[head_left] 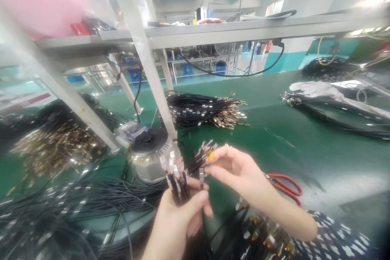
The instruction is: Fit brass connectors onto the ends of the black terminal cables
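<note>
The left hand (180, 218) clasps gathered silver-tipped black cables (176, 180), the right hand's (242, 170) grip I can't tell, and loose black cables (100, 197) seem left ungathered.

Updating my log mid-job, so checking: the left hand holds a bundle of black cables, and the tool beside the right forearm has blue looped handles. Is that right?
Not quite: the tool's looped handles are red, not blue, as the head view shows. The left hand does hold a bundle of black cables, and the tool lies beside the right forearm.
</note>
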The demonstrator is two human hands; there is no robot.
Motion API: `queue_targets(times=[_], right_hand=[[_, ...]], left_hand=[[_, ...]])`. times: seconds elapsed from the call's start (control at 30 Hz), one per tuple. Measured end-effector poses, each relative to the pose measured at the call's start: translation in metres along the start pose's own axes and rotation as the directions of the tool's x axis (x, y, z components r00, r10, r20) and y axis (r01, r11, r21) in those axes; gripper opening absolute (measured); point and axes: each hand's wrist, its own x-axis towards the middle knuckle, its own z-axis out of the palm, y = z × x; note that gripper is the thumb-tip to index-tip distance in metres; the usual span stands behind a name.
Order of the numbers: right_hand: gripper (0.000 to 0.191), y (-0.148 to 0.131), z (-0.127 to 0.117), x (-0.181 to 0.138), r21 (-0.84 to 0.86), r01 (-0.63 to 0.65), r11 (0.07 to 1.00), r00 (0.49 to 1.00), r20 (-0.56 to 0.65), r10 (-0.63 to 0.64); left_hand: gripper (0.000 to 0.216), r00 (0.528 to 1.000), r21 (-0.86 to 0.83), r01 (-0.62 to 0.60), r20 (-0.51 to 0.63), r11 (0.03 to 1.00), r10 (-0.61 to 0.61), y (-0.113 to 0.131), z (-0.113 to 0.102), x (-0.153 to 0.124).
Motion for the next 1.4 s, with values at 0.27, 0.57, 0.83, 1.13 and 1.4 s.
queue_targets(times=[0.27, 0.57, 0.83, 1.13, 1.4], right_hand=[[0.015, -0.013, -0.027, -0.006, -0.330, 0.057, 0.942, 0.984, 0.176, 0.002], [0.013, -0.010, -0.024, -0.002, -0.349, 0.154, 0.924, 0.941, 0.337, -0.029], [0.013, -0.011, -0.024, 0.000, -0.377, 0.177, 0.909, 0.934, 0.356, -0.034], [0.013, -0.013, -0.021, 0.002, -0.377, 0.172, 0.910, 0.935, 0.354, -0.031], [0.012, -0.010, -0.020, 0.003, -0.410, 0.160, 0.898, 0.949, 0.314, -0.025]], left_hand=[[0.038, 0.996, 0.089, -0.025, -0.089, 0.996, 0.033, 0.000, 0.008, -0.008], [0.034, 0.991, 0.091, -0.035, -0.128, 0.995, 0.047, -0.003, 0.007, -0.009], [0.034, 0.991, 0.115, -0.025, -0.128, 0.993, 0.040, -0.002, 0.007, -0.011], [0.037, 0.996, 0.135, -0.031, -0.081, 0.990, 0.043, -0.007, 0.000, -0.008], [0.032, 0.992, 0.123, -0.032, -0.119, 0.992, 0.047, -0.002, 0.007, -0.011]])
